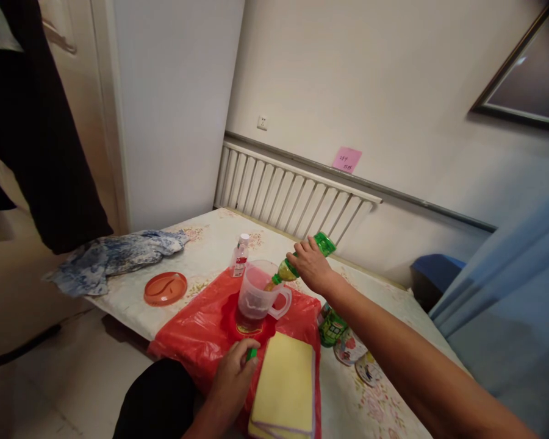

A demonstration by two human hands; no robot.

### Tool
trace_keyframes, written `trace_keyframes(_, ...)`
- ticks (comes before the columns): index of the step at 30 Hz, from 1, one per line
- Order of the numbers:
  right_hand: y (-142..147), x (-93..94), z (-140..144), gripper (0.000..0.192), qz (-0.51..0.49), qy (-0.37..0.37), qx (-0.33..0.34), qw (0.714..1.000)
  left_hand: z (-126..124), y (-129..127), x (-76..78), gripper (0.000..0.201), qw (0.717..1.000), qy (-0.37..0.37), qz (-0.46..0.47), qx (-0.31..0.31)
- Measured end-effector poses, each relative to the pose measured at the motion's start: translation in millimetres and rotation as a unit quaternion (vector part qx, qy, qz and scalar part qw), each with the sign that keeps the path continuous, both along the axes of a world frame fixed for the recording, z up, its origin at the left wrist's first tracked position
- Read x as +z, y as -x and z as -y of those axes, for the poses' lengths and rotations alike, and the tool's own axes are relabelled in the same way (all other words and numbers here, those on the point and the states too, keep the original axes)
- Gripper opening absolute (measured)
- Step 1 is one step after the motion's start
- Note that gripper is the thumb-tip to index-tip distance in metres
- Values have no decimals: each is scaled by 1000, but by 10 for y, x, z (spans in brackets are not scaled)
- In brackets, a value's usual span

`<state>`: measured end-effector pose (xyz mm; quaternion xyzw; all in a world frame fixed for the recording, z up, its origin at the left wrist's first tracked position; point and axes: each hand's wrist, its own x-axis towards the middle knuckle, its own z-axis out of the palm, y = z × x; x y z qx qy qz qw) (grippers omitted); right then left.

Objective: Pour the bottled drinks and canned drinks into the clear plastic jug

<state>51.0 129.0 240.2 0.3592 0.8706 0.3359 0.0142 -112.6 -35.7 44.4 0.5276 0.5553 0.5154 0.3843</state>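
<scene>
My right hand (pixel 312 266) grips a green plastic bottle (pixel 324 244), tipped with its neck over the rim of a clear measuring jug (pixel 258 292). The jug stands on a red round mat (pixel 248 329) on a red plastic bag (pixel 196 332) and holds a little dark liquid at its bottom. My left hand (pixel 235 372) rests at the bag's near edge, pinching a small green cap (pixel 252 353) between its fingers. A yellow pad (pixel 286 384) lies just right of that hand.
A small clear bottle with a white cap (pixel 241 255) stands behind the jug. An orange lid (pixel 165 288) and a blue patterned cloth (pixel 114 256) lie to the left. A second green bottle (pixel 332 326) lies to the right. A radiator (pixel 293 198) runs along the wall.
</scene>
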Motion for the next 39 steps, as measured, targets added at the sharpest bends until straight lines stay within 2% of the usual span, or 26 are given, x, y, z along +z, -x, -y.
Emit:
trace_keyframes(7, 31, 25, 22, 24, 13, -20, 14, 1000, 0, 0, -9, 30, 1000, -4, -9, 0)
trace_keyframes(20, 58, 27, 72, 25, 12, -13, 16, 1000, 16, 10, -8, 31, 1000, -1, 0, 2)
trace_keyframes(26, 28, -36, 66, 26, -4, 1, -10, 1000, 33, 3, 33, 32, 1000, 6, 9, -4)
trace_keyframes(34, -110, -157, 43, 35, -124, 103, -88, 983, -12, 26, 92, 36, 1000, 18, -11, -13)
trace_keyframes(39, -279, -330, 88, 42, -203, 181, -117, 955, -110, 52, 276, 37, 1000, 12, 9, 16)
